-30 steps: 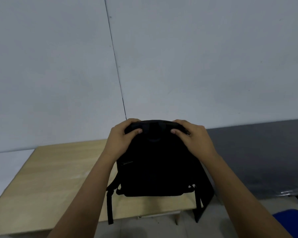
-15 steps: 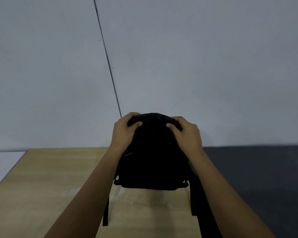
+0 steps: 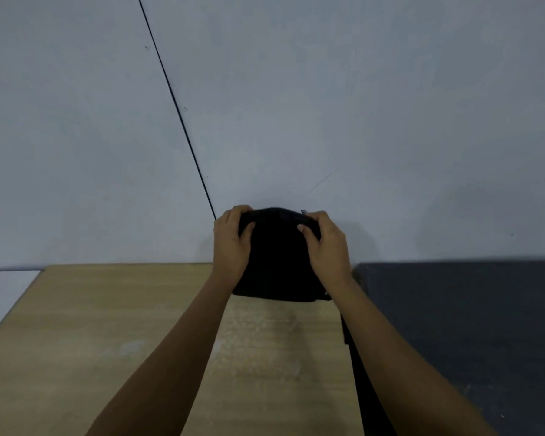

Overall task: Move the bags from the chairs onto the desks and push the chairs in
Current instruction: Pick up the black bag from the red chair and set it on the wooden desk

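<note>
A black backpack [image 3: 277, 262] stands upright at the far edge of the light wooden desk [image 3: 107, 335], close to the wall. My left hand [image 3: 232, 243] grips its top left corner and my right hand [image 3: 326, 243] grips its top right corner. One black strap [image 3: 356, 372] trails toward me along the desk's right edge, partly hidden under my right forearm. No chair is in view.
A dark grey desk [image 3: 469, 325] adjoins the wooden one on the right. A pale wall [image 3: 328, 105] with a thin black seam rises directly behind both desks. A white surface [image 3: 4, 294] shows at the far left.
The backpack has travelled away from me, from over the desk's near edge to its far side by the wall. Both hands kept their hold on its top.
</note>
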